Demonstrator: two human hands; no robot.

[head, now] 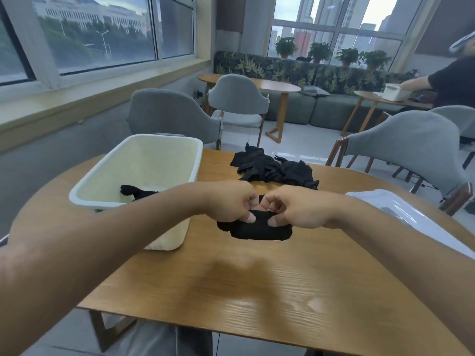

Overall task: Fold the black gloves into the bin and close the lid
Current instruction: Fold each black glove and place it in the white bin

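A black glove [259, 231] lies bunched on the wooden table [257, 286] in front of me. My left hand [228, 201] and my right hand [295, 208] meet over its top edge, both pinching the fabric with curled fingers. To the left stands the open cream bin [180, 160]; a folded black glove [136, 191] lies inside on its floor, partly hidden by my left forearm. A pile of several loose black gloves [272, 168] sits at the far side of the table. The white lid [411, 214] lies flat at the right, beyond my right forearm.
Grey chairs stand behind the table, one behind the bin [169, 116] and one at the right [406, 147]. Another person [452, 80] works at a far table at the right. Windows line the left wall and the back.
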